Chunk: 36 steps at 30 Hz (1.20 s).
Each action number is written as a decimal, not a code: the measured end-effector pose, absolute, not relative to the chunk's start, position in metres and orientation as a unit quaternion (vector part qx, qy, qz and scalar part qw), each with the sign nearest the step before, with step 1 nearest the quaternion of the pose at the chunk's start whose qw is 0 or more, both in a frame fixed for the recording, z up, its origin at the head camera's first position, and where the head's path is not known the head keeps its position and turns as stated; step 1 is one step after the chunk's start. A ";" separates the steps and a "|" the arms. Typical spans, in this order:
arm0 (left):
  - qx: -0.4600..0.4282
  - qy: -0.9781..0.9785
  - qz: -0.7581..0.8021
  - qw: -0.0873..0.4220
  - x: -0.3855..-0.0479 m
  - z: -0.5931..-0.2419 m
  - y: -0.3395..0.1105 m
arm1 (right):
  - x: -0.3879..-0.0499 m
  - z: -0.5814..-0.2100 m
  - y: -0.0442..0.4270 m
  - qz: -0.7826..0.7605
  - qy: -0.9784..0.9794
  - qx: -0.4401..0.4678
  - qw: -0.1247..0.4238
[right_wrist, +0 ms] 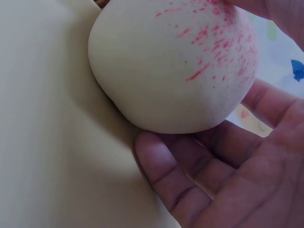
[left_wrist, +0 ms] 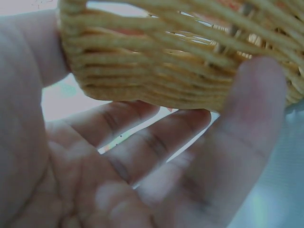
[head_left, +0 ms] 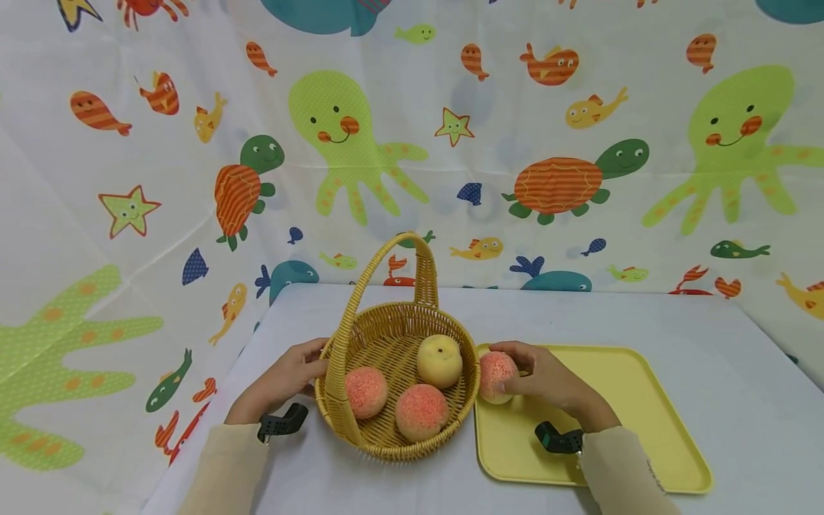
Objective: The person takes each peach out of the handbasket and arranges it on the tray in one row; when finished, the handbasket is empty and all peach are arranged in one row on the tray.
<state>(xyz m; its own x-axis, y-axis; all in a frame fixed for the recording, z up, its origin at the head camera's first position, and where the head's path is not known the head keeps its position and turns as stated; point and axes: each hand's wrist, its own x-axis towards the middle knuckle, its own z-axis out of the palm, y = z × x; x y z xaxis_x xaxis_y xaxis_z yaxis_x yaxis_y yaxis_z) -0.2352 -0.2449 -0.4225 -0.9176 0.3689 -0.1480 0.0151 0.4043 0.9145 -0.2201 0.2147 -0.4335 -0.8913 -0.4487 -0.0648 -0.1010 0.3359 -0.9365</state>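
A yellow woven basket (head_left: 380,323) with a tall arched handle stands on the table. Inside it lie two pink peaches (head_left: 422,413) and a pale yellow one (head_left: 440,361). At the basket's left side my left hand (head_left: 292,373) holds it. In the left wrist view, the thumb presses the basket's weave (left_wrist: 142,71) while the other fingers curve beneath. My right hand (head_left: 543,379) grips another pink peach (head_left: 498,377) at the tray's left edge, beside the basket. The right wrist view shows thumb and fingers around this peach (right_wrist: 166,71), its underside pale with red flecks.
A shallow yellow tray (head_left: 621,408) lies right of the basket, under the right hand and forearm. The white tabletop (head_left: 727,365) extends beyond it. Behind hangs a white curtain (head_left: 463,243) printed with sea animals. Each wrist wears a small black camera.
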 end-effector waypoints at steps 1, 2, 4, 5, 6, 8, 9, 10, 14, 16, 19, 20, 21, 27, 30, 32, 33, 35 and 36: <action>0.116 0.822 0.533 0.166 -0.235 -0.422 -0.245 | -0.220 -0.434 0.215 -0.551 0.801 -0.172 0.158; 0.115 0.822 0.532 0.166 -0.235 -0.422 -0.245 | -0.220 -0.434 0.215 -0.552 0.800 -0.174 0.159; 0.113 0.823 0.531 0.167 -0.235 -0.422 -0.244 | -0.220 -0.435 0.216 -0.554 0.798 -0.178 0.159; 0.113 0.824 0.530 0.166 -0.235 -0.422 -0.244 | -0.220 -0.435 0.216 -0.554 0.797 -0.181 0.158; 0.113 0.824 0.529 0.166 -0.235 -0.422 -0.244 | -0.220 -0.436 0.216 -0.554 0.797 -0.182 0.157; 0.113 0.825 0.528 0.165 -0.235 -0.422 -0.244 | -0.221 -0.436 0.216 -0.552 0.798 -0.185 0.155; 0.114 0.825 0.528 0.165 -0.235 -0.422 -0.244 | -0.221 -0.436 0.216 -0.551 0.799 -0.187 0.154; 0.114 0.825 0.528 0.164 -0.235 -0.422 -0.244 | -0.221 -0.436 0.217 -0.549 0.800 -0.188 0.153; 0.114 0.825 0.529 0.166 -0.236 -0.423 -0.245 | -0.220 -0.435 0.217 -0.540 0.807 -0.183 0.154; 0.114 0.824 0.529 0.167 -0.236 -0.423 -0.245 | -0.220 -0.434 0.216 -0.537 0.810 -0.177 0.155; 0.116 0.824 0.529 0.168 -0.236 -0.423 -0.245 | -0.218 -0.432 0.216 -0.535 0.812 -0.172 0.157; 0.117 0.824 0.529 0.168 -0.236 -0.423 -0.245 | -0.218 -0.431 0.215 -0.533 0.813 -0.172 0.157; 0.118 0.824 0.529 0.168 -0.235 -0.423 -0.245 | -0.218 -0.431 0.215 -0.532 0.814 -0.173 0.156; 0.121 0.824 0.528 0.167 -0.235 -0.422 -0.245 | -0.218 -0.431 0.216 -0.526 0.817 -0.182 0.152; 0.123 0.823 0.528 0.168 -0.236 -0.422 -0.245 | -0.218 -0.432 0.216 -0.525 0.817 -0.184 0.150; 0.123 0.823 0.529 0.168 -0.236 -0.422 -0.245 | -0.219 -0.432 0.216 -0.524 0.818 -0.185 0.149; 0.122 0.823 0.529 0.168 -0.236 -0.422 -0.245 | -0.219 -0.432 0.216 -0.523 0.819 -0.184 0.148; 0.120 0.823 0.529 0.168 -0.236 -0.422 -0.245 | -0.219 -0.432 0.216 -0.522 0.820 -0.184 0.146; 0.119 0.823 0.530 0.168 -0.235 -0.422 -0.245 | -0.219 -0.432 0.217 -0.520 0.822 -0.184 0.144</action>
<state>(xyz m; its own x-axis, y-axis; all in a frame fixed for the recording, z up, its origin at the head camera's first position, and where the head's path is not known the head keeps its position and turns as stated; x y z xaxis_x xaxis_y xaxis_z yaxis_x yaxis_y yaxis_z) -0.2355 -0.2449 -0.4221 -0.9157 0.3727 -0.1503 0.0177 0.4110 0.9115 -0.2189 0.2165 -0.4321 -0.8913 -0.4511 -0.0452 -0.1524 0.3920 -0.9072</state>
